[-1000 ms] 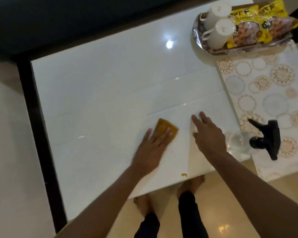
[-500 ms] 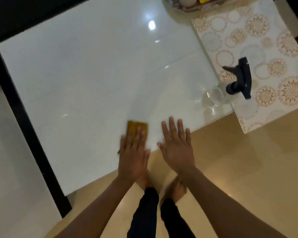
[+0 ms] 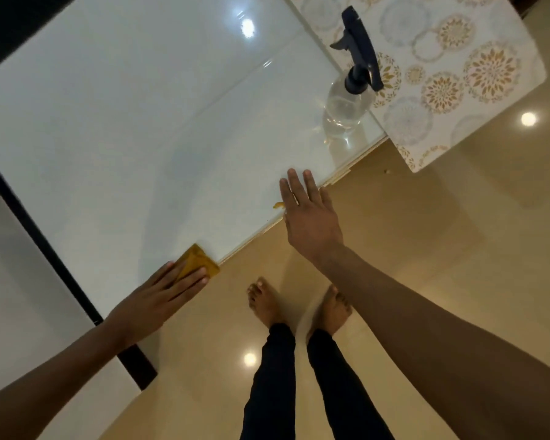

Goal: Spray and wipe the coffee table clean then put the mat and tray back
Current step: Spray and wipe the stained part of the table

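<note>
Your left hand (image 3: 159,296) presses flat, fingers straight, on the yellow cloth (image 3: 197,260) at the coffee table (image 3: 108,122)'s near edge; your right hand (image 3: 308,217) spreads open over that edge; the spray bottle (image 3: 346,100) stands beside the patterned mat (image 3: 458,74).

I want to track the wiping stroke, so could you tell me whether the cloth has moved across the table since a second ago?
Yes. The yellow cloth under the left hand has slid toward the person, from well inside the white tabletop to its near edge, farther from the spray bottle.
</note>
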